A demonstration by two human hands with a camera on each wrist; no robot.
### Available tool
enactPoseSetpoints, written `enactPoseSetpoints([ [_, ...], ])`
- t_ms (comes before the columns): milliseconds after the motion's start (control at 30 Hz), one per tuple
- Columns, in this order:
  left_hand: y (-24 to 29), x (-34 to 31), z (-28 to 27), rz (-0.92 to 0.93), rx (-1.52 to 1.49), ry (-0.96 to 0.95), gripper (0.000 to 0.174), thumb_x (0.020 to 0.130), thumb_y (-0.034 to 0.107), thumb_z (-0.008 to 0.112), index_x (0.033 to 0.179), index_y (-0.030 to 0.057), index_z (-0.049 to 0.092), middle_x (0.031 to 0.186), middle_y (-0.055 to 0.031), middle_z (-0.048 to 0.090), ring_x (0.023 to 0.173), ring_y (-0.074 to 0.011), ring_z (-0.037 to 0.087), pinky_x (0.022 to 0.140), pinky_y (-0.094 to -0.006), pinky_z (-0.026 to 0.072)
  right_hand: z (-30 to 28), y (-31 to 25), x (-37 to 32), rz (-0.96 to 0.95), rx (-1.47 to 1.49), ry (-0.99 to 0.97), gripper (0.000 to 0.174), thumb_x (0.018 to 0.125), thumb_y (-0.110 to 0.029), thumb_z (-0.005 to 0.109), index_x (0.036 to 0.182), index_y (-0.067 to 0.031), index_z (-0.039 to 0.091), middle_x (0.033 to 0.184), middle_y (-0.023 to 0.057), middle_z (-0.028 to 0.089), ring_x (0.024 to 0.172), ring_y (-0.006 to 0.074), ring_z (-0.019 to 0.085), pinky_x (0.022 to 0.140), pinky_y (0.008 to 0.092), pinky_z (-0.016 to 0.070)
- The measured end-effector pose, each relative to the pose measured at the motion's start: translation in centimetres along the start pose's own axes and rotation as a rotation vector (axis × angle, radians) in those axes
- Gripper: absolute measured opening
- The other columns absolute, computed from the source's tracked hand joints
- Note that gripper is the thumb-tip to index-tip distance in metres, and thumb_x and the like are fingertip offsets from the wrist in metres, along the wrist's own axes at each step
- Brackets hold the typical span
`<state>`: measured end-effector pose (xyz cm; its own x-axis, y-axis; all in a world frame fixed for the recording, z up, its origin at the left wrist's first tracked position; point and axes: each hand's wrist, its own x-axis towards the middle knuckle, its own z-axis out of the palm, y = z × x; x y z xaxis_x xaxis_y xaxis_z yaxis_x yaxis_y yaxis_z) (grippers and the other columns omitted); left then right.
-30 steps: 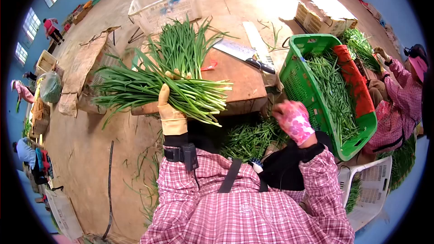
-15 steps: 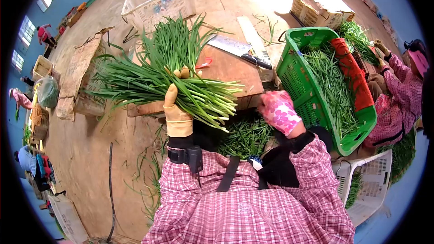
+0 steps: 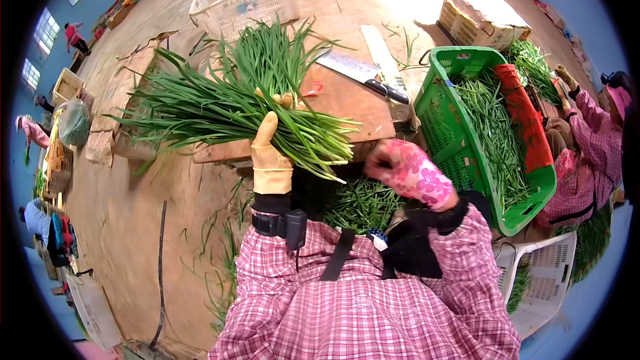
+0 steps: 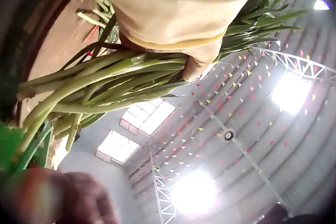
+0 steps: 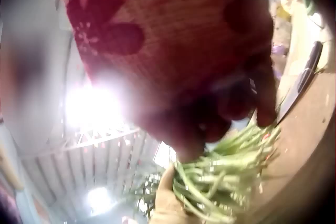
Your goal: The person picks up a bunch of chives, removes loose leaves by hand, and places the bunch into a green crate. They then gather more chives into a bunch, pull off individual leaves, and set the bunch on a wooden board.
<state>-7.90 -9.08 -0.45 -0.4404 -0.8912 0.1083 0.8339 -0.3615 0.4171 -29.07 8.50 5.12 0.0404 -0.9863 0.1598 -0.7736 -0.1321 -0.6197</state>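
Over the wooden bench [image 3: 347, 103], flanked by a green crate [image 3: 437, 123], a bundle of green onions [image 3: 220, 103] is held level, its stems clasped by the fingers of the left hand [image 3: 270, 155], while the fingers of the right hand [image 3: 408, 172] are curled by the cut ends, their hold not discernible, and a knife [image 3: 363, 75] is laid on the bench.

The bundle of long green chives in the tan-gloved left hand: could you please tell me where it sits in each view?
Head: bundle of long green chives, centre-left.
Left wrist: stalks cross the left half.
Right wrist: cut ends, bottom centre.
Shared landmark: the tan-gloved left hand gripping it.
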Motion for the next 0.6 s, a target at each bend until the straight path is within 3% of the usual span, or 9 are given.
enactPoseSetpoints([
  [33, 0.2, 0.1, -0.4, -0.005, -0.044, 0.003, 0.032, 0.097, 0.018, 0.061, 0.127, 0.0091, 0.061, 0.129, -0.008, 0.064, 0.118, -0.0314, 0.06, 0.106, -0.0494, 0.0475, -0.6, 1.6, -0.7, 0.082, -0.227, -0.171, 0.006, 0.081, -0.01, 0.074, 0.081, -0.0103, 0.068, 0.084, 0.0076, 0.068, 0.084, 0.0288, 0.066, 0.078, 0.0413, 0.0492],
  [133, 0.1, 0.0, 0.7, -0.03, -0.089, -0.037, 0.032, 0.096, 0.015, 0.061, 0.128, 0.0092, 0.06, 0.127, -0.0076, 0.064, 0.118, -0.0313, 0.059, 0.107, -0.049, 0.0466, 1.7, 0.8, -0.2, 0.013, -0.294, 0.261, 0.008, 0.082, -0.015, 0.076, 0.087, -0.0111, 0.072, 0.083, 0.0072, 0.068, 0.085, 0.0291, 0.066, 0.081, 0.0415, 0.0484],
  [167, -0.3, -0.1, 0.9, -0.052, -0.131, -0.058, 0.033, 0.096, 0.014, 0.061, 0.128, 0.0091, 0.06, 0.127, -0.0077, 0.064, 0.118, -0.0312, 0.059, 0.107, -0.0489, 0.0463, 2.8, -0.6, 0.8, -0.038, -0.164, 0.409, 0.012, 0.08, -0.02, 0.077, 0.088, -0.012, 0.074, 0.084, 0.0074, 0.068, 0.086, 0.0295, 0.065, 0.082, 0.0424, 0.0476],
  [233, -1.2, -0.1, 1.4, 0.012, 0.005, 0.007, 0.035, 0.095, 0.01, 0.063, 0.129, 0.009, 0.059, 0.125, -0.0086, 0.064, 0.12, -0.032, 0.059, 0.109, -0.0486, 0.0455, 3.4, -3.1, 2.8, -0.023, -0.258, 0.485, 0.015, 0.079, -0.023, 0.079, 0.088, -0.0123, 0.075, 0.085, 0.0084, 0.068, 0.085, 0.0302, 0.065, 0.081, 0.0439, 0.0471],
  [300, -1.7, -0.2, 1.9, 0.024, 0.044, -0.012, 0.036, 0.095, 0.01, 0.063, 0.131, 0.009, 0.058, 0.125, -0.0086, 0.063, 0.12, -0.0313, 0.058, 0.109, -0.0481, 0.0457, 3.5, -4.0, 4.1, 0.027, -0.293, 0.392, 0.014, 0.079, -0.024, 0.077, 0.084, -0.0103, 0.075, 0.082, 0.0116, 0.069, 0.088, 0.0319, 0.065, 0.081, 0.0438, 0.0471],
  [333, -1.7, -0.3, 2.1, 0.038, 0.044, -0.018, 0.037, 0.094, 0.009, 0.063, 0.131, 0.0094, 0.057, 0.124, -0.0086, 0.063, 0.12, -0.0305, 0.058, 0.109, -0.048, 0.0458, 3.8, -3.5, 4.4, 0.064, -0.142, 0.34, 0.014, 0.077, -0.023, 0.078, 0.083, -0.0098, 0.076, 0.078, 0.0123, 0.07, 0.083, 0.0328, 0.066, 0.081, 0.0439, 0.0473],
  [433, -1.7, -0.6, 2.1, 0.049, 0.049, -0.039, 0.039, 0.094, 0.009, 0.062, 0.133, 0.012, 0.056, 0.124, -0.0075, 0.062, 0.121, -0.0282, 0.058, 0.109, -0.0477, 0.0461, 4.4, -1.8, 4.3, 0.022, -0.051, 0.309, 0.012, 0.077, -0.02, 0.076, 0.082, -0.0091, 0.076, 0.074, 0.0125, 0.069, 0.079, 0.0333, 0.067, 0.077, 0.0448, 0.0486],
  [533, -1.2, -0.9, 2.6, 0.019, 0.019, -0.103, 0.043, 0.095, 0.01, 0.062, 0.137, 0.0177, 0.054, 0.123, -0.0041, 0.063, 0.12, -0.0256, 0.058, 0.109, -0.0485, 0.0464, 3.8, -1.1, 3.4, -0.077, -0.128, 0.332, 0.006, 0.073, -0.017, 0.073, 0.071, -0.0125, 0.069, 0.07, 0.0113, 0.066, 0.074, 0.0326, 0.067, 0.069, 0.0447, 0.0499],
  [600, 0.0, -0.2, 2.4, 0.124, 0.042, -0.023, 0.043, 0.095, 0.014, 0.064, 0.137, 0.0149, 0.055, 0.12, -0.004, 0.066, 0.118, -0.0273, 0.061, 0.106, -0.05, 0.0485, 3.0, 0.0, 1.6, -0.032, -0.268, 0.299, 0.009, 0.072, -0.014, 0.074, 0.073, -0.0107, 0.066, 0.071, 0.01, 0.065, 0.074, 0.0308, 0.066, 0.07, 0.0432, 0.0503],
])
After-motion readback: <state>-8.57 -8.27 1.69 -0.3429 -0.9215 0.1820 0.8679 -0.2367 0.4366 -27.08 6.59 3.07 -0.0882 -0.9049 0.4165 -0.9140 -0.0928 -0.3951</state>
